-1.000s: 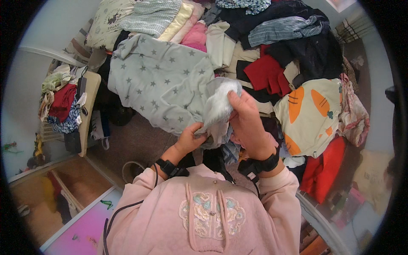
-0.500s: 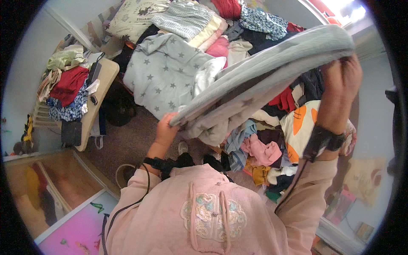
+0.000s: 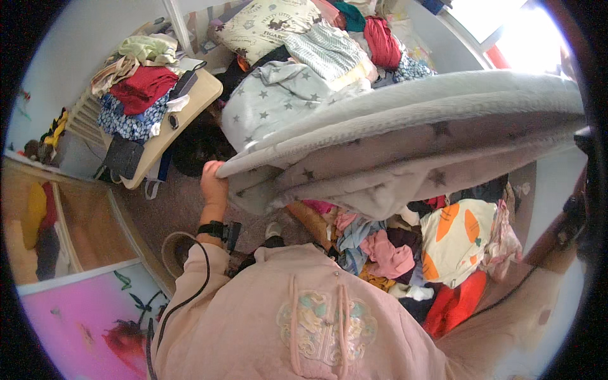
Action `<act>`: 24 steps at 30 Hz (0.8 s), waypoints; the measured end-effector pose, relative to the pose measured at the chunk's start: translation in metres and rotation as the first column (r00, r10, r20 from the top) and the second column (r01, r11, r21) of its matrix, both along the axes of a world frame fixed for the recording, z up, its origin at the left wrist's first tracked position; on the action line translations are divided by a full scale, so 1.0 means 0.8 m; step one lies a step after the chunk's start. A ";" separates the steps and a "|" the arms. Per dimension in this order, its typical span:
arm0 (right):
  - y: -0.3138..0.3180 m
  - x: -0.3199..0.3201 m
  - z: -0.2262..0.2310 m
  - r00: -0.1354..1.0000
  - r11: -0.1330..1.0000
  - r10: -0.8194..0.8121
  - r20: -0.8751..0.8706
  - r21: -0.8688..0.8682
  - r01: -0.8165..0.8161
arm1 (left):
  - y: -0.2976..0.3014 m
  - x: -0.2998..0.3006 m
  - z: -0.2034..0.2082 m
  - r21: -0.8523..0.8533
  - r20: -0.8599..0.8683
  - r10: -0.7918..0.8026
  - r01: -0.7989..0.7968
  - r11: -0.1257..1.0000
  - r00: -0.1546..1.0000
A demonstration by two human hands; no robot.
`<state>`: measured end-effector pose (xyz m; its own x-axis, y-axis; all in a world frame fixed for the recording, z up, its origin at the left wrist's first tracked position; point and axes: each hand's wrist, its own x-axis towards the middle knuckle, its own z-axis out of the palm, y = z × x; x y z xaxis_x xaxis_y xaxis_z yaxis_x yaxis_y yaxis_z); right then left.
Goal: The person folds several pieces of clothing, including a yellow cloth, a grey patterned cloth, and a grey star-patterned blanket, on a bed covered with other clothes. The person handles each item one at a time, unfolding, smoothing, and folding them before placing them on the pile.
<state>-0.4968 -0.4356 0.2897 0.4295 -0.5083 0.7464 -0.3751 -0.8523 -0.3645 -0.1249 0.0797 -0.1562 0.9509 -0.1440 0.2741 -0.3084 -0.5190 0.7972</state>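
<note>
A grey fleece blanket point(image 3: 405, 136) with darker stars is stretched across the view, its rolled edge rising toward the right. My left hand point(image 3: 215, 181) is closed around its left corner. The other end runs to the dark right rim, held up where my right forearm point(image 3: 548, 247) reaches; the fingers there are mostly lost in shadow. Behind it, a paler grey star-patterned cloth point(image 3: 272, 101) lies on the heap. Below the blanket's hanging folds are a pink garment point(image 3: 387, 253) and a white cloth with orange carrot shapes point(image 3: 453, 237).
On the left, a beige chair-like piece point(image 3: 206, 95) carries folded clothes, including a red cloth point(image 3: 144, 88). Nearer stands an open wooden shelf unit point(image 3: 95, 221). A round bin point(image 3: 177, 247) is on the floor beside my left arm. A patterned pillow point(image 3: 269, 28) lies at the back.
My hands have moved farther apart, the right one out to the rim and the left one leftward. The blanket has spread wider between them. The view has shifted, revealing a red cloth at lower right.
</note>
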 end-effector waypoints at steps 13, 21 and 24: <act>-0.124 -0.057 0.057 0.989 0.972 -0.114 -0.092 -0.217 0.091 | 0.179 -0.046 -0.074 0.226 -0.453 0.197 -0.102 0.969 0.869; -0.203 -0.069 -0.076 0.952 0.914 0.306 0.018 0.275 -0.299 | 0.418 0.070 0.273 0.026 0.242 0.355 -0.372 0.928 0.903; -0.246 -0.038 -0.146 0.897 0.464 0.245 0.368 0.768 -0.441 | 0.416 0.055 0.390 -0.044 0.251 0.325 -0.324 0.945 0.912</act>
